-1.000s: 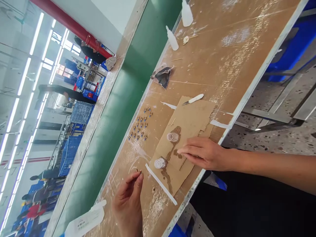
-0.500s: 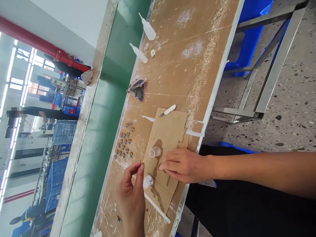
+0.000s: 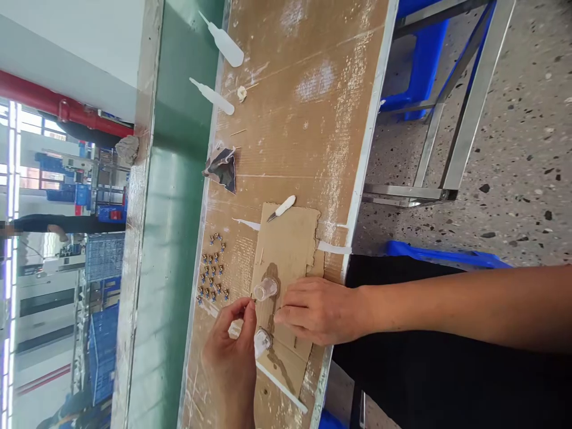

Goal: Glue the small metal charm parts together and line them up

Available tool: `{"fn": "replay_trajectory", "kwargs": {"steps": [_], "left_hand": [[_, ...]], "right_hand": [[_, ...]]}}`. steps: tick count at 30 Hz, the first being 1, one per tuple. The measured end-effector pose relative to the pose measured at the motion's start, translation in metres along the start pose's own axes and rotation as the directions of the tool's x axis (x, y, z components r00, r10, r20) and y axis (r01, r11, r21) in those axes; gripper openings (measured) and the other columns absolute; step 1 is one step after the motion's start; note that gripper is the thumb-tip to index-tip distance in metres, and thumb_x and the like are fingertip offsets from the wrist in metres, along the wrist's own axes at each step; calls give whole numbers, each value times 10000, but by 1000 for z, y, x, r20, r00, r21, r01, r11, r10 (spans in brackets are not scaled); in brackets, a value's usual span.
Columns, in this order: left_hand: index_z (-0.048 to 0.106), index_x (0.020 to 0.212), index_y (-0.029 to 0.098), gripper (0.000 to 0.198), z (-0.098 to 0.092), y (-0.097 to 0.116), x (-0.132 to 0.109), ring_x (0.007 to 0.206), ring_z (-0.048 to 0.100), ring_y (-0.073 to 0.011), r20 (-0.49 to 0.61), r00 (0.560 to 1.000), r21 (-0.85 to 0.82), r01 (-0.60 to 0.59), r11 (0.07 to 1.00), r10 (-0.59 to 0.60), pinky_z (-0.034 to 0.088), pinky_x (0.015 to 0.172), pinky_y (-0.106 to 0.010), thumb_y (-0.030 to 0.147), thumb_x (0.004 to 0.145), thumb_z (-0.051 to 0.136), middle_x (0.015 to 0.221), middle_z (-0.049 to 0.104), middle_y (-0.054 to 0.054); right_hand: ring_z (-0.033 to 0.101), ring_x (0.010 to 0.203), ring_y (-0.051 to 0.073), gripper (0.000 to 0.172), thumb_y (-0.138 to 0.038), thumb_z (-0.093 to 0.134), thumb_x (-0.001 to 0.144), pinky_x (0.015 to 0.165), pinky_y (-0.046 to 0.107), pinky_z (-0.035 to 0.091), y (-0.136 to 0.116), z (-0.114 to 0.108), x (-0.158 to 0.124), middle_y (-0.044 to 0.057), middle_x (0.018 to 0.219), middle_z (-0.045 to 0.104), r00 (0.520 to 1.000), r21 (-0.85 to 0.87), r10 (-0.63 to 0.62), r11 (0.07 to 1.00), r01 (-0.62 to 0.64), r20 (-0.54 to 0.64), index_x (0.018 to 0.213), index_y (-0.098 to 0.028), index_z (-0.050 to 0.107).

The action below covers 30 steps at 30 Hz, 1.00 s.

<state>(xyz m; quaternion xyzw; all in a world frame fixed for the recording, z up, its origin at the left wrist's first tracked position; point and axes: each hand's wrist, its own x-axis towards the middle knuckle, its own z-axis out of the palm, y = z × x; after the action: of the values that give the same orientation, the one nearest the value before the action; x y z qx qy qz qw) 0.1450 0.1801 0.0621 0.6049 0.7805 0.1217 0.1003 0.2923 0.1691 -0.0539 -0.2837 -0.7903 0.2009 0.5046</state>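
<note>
My left hand (image 3: 233, 351) is closed, thumb and forefinger pinching a tiny dark piece whose kind is too small to tell. Its fingertips are beside a small clear plastic cup (image 3: 267, 289) standing on a brown cardboard sheet (image 3: 290, 238). A second clear cup (image 3: 263, 341), with whitish contents, is partly behind that thumb. My right hand (image 3: 313, 311) rests low over the cardboard with fingers pressed together; anything in its grip is hidden. Dark wet stains spread around both cups. A white-handled craft knife (image 3: 282, 208) lies at the sheet's upper edge.
Several tiny blue-and-gold pieces (image 3: 212, 271) sit in rows beyond the cardboard. Two white squeeze bottles (image 3: 227, 47), thin sticks and a crumpled dark scrap (image 3: 223, 170) lie along the table (image 3: 286, 143). A metal-framed stool (image 3: 473, 101) stands beside the table. A person appears in the background.
The camera view has shifted, moving the table scene leftward. My left hand's pinched fingers have come closer to the upper clear cup. My right hand keeps about the same place on the cardboard.
</note>
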Motion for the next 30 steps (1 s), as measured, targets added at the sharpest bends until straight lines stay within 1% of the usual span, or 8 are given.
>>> {"fn": "replay_trajectory", "kwargs": {"steps": [3, 8, 12, 17, 23, 27, 30], "left_hand": [[708, 713, 237, 255, 1, 3, 1, 682, 632, -182, 9, 1000, 8, -5, 1000, 4, 497, 699, -307, 474, 641, 646, 690, 682, -15], [715, 703, 243, 240, 3, 6, 3, 666, 628, -185, 0, 1000, 1, -13, 1000, 13, 502, 682, -313, 458, 617, 652, 678, 682, -14], [714, 703, 241, 229, 3, 5, 4, 671, 625, -185, 9, 999, 11, -39, 999, 39, 502, 686, -315, 451, 633, 652, 685, 683, -18], [710, 687, 245, 229, 3, 6, 5, 647, 617, -187, 7, 999, 28, -46, 999, 46, 498, 671, -321, 458, 631, 643, 665, 673, -17], [712, 687, 247, 204, 3, 8, 5, 650, 618, -186, 29, 998, 47, -61, 997, 60, 498, 680, -317, 436, 638, 654, 667, 676, -14], [712, 694, 255, 169, 2, 8, 6, 652, 617, -175, 60, 996, 51, -63, 997, 60, 501, 679, -305, 412, 663, 658, 678, 678, -8], [710, 679, 259, 161, 3, 9, 6, 664, 624, -176, 46, 997, 26, -63, 998, 61, 501, 675, -305, 410, 653, 660, 681, 682, -5]], "right_hand": [[455, 666, 118, 154, -185, 452, 889, 637, 257, 376, 0, 0, 0, 10, 713, 540, 1000, -3, 6, 1000, -6, -3, 869, -133, 596], [469, 688, 117, 140, -205, 461, 895, 652, 260, 385, 1, 0, 0, 14, 733, 547, 1000, -5, 10, 1000, -10, 28, 868, -141, 583], [471, 686, 117, 164, -202, 445, 898, 655, 258, 387, 1, 0, 0, 12, 728, 552, 1000, -2, 15, 1000, -15, -17, 854, -143, 591], [472, 687, 114, 181, -203, 429, 910, 663, 254, 386, 1, -1, 0, 16, 730, 551, 1000, -1, 7, 1000, -7, -13, 865, -137, 591], [474, 688, 114, 165, -188, 442, 894, 672, 248, 398, 2, -1, -1, 14, 737, 558, 999, -3, 5, 1000, -5, -54, 860, -138, 594], [474, 687, 112, 157, -197, 445, 900, 663, 245, 402, 2, -1, 0, 12, 732, 552, 1000, -6, 12, 1000, -12, -25, 870, -141, 588], [476, 685, 111, 156, -202, 442, 907, 661, 250, 402, 1, -2, 1, 14, 729, 546, 1000, -3, 12, 1000, -12, 6, 878, -137, 580]]}}
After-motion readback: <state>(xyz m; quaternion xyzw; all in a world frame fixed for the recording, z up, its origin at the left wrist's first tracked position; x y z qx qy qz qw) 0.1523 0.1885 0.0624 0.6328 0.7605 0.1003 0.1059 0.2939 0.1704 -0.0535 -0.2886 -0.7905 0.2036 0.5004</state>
